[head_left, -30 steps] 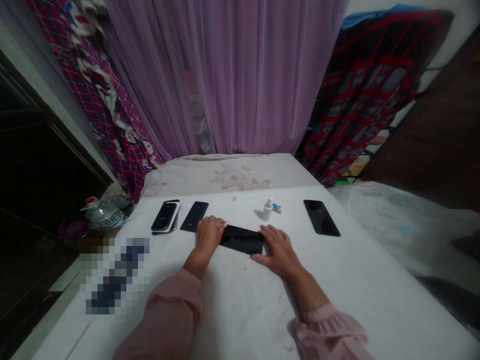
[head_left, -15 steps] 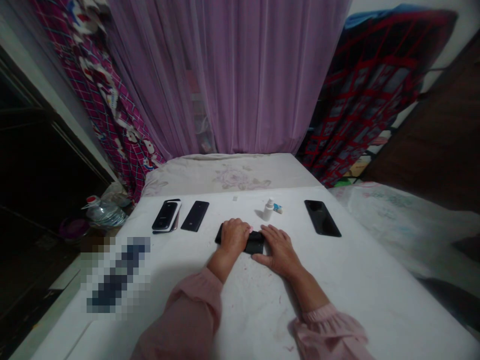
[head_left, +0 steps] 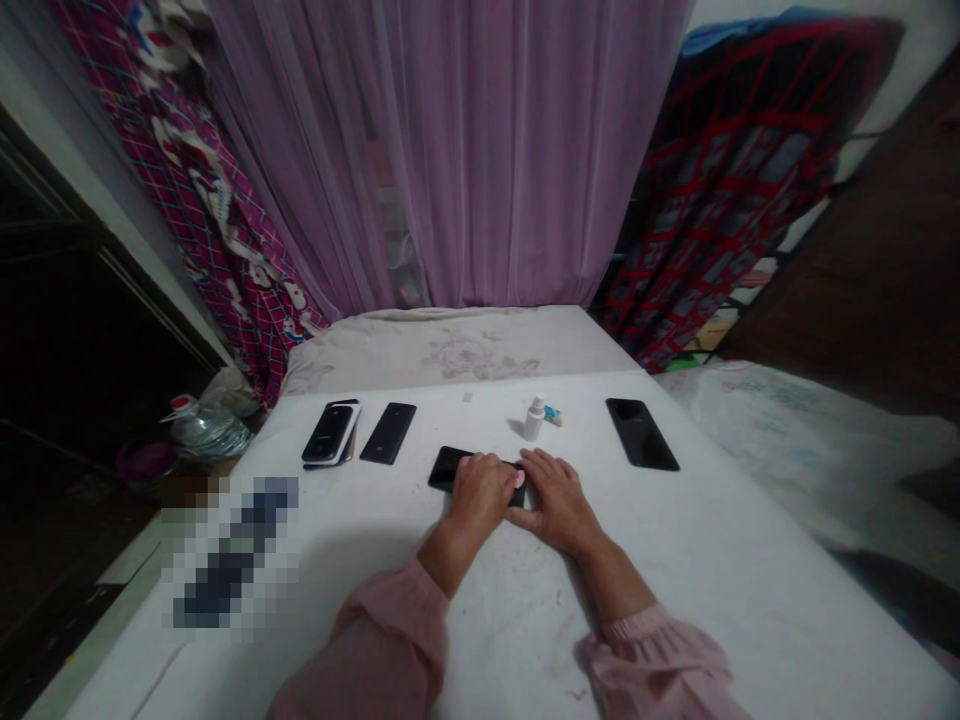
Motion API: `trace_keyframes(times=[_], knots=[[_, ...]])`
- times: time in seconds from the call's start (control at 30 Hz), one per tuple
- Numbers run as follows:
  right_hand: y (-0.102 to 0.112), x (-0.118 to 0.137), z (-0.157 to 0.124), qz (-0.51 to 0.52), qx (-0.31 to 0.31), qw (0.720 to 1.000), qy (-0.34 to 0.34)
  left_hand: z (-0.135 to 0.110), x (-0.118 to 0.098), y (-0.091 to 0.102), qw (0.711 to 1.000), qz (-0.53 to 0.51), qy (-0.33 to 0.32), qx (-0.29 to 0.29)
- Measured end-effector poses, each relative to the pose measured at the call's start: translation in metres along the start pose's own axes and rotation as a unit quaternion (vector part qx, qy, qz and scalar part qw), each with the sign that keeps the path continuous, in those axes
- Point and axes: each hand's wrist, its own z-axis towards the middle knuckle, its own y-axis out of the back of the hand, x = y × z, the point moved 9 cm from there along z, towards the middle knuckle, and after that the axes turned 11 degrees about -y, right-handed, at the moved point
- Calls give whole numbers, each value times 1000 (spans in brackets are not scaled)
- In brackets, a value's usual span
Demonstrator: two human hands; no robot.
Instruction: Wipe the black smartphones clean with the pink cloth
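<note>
**A:** What did the frame show at the centre of the tabletop (head_left: 712, 600)?

**B:** Two bare hands met over a black centre phone (head_left: 450, 466), which lay flat near the middle, in front of a row of objects. Only its left end and a sliver at the right showed.

**A:** What had just changed?

**B:** The left hand (head_left: 476, 490) had moved from the phone's left end onto its top, covering most of it. The phone sat a little further left than moments earlier, and the two hands had closed in until they almost met.

**A:** And the grip?

**B:** The left hand lay palm down, fingers together, their tips reaching the phone's right end. Whether it clamped the phone could not be told. The right hand (head_left: 559, 503) stayed flat and spread, its fingertips against that same end, thumb out to the side, not closed on anything.

**A:** What stood around them?

**B:** Stacked phones (head_left: 328, 433) and a slim phone (head_left: 388, 432) lay to the left, a far phone (head_left: 641, 433) to the right. A white bottle (head_left: 533, 420) and small tube (head_left: 553, 415) stood just beyond the hands.
</note>
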Motion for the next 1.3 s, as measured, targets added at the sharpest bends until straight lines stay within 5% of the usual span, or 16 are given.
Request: trace_keyframes(times=[0.37, 0.83, 1.3], knots=[[3, 3, 0, 5, -6, 1000, 1, -34, 3, 8, 1000, -12, -22, 15], [-1, -1, -1, -1, 4, 1000, -1, -32, 74, 33, 995, 52, 77, -24], [-1, -1, 0, 2, -6, 1000, 4, -8, 35, 11, 999, 3, 34, -31]])
